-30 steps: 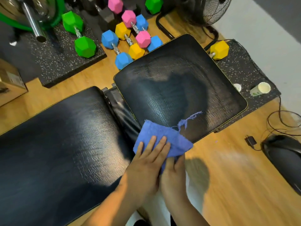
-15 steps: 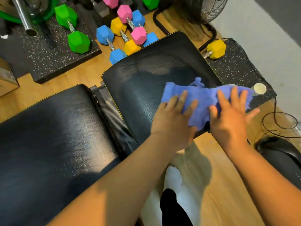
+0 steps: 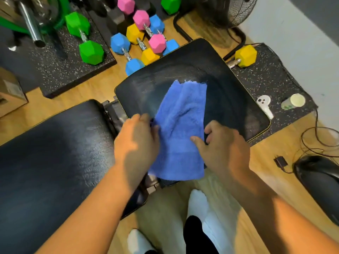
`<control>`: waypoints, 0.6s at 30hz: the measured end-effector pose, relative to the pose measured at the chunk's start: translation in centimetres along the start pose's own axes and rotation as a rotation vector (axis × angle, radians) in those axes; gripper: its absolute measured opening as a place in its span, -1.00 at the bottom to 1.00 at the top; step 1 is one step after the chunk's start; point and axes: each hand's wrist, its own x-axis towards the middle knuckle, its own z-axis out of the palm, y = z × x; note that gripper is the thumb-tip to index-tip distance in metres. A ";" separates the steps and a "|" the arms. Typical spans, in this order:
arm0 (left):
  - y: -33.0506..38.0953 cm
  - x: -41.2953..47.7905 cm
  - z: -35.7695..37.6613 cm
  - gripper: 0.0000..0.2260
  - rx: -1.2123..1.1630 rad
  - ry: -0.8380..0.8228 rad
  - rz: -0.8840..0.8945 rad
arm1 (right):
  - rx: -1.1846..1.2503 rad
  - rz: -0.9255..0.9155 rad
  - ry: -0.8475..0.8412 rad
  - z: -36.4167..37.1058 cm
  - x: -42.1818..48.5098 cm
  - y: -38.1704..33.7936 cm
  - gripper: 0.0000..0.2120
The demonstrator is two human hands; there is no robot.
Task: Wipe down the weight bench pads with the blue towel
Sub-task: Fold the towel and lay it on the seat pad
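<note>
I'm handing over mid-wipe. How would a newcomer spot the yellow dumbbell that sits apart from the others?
Start at the seat pad under the blue towel. Off its far right corner lies a speckled mat, and the lone dumbbell rests on that mat's far edge. It is alone there and only one yellow head shows, while the other yellow dumbbell lies among pink and blue ones.

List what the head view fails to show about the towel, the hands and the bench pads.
- Seat pad beneath the blue towel: covered by the cloth, head view.
- Left hand fingertips: motion-blurred; grip unclear.
- Right hand fingers: curled at the towel's edge; their tips are hidden.
- Back pad: cut off by the left edge.
- Bench frame: hidden under pads and arms.
</note>
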 end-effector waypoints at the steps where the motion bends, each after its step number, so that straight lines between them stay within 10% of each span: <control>1: 0.0 0.9 0.5 -0.84 -0.094 -0.024 -0.023 | 0.054 -0.018 -0.001 0.3 0.1 -0.3 -0.76; 7: 1.0 1.8 1.5 -0.80 -0.323 -0.132 -0.134 | 0.592 -0.021 -0.003 -0.1 1.0 -0.6 -0.86; 11: -0.1 1.8 -1.6 -0.82 -0.554 -0.073 -0.072 | 0.825 -0.059 -0.192 -2.9 1.1 -0.4 -0.56; 15: -1.3 0.9 -6.8 -0.64 -0.753 -0.188 0.154 | 0.686 -0.184 -0.100 -5.6 1.4 0.0 -0.63; 18: -1.4 -0.2 -9.0 -0.71 -0.446 -0.170 0.317 | 0.482 -0.300 0.008 -7.5 1.2 0.1 -0.77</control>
